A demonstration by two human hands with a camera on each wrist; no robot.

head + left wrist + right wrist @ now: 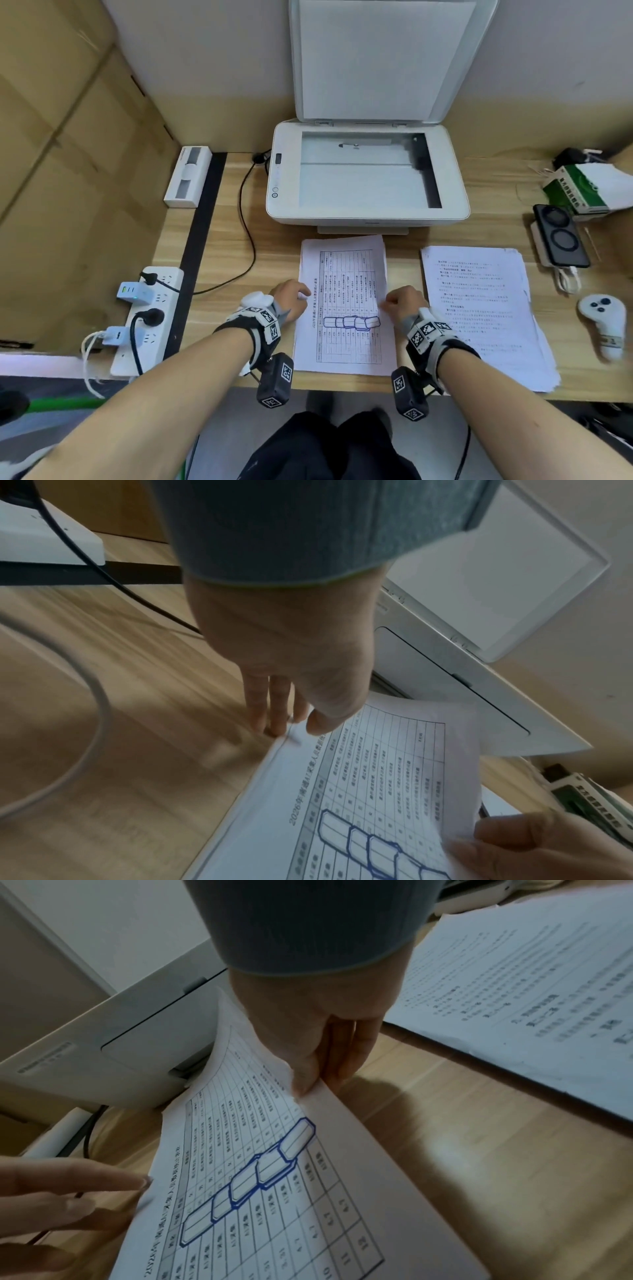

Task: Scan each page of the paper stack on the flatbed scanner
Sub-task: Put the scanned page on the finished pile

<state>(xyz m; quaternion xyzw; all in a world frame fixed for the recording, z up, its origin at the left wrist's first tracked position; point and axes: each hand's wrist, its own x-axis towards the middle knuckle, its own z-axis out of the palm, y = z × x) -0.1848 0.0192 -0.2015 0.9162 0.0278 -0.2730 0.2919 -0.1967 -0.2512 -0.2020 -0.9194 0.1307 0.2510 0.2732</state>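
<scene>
My left hand [289, 298] and right hand [404, 301] each pinch a side edge of the white printed table sheet [344, 305], which lies on the wooden desk [219, 246] near the open white flatbed scanner [368, 173], so I can likely lift it flat onto the bare glass.

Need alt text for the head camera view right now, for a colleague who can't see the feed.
Both hands, left hand and right hand, pinch the side edges of a table-printed sheet lying on the wooden desk before the flatbed scanner, whose lid stands open over bare glass. A second paper stack lies to its right.
</scene>
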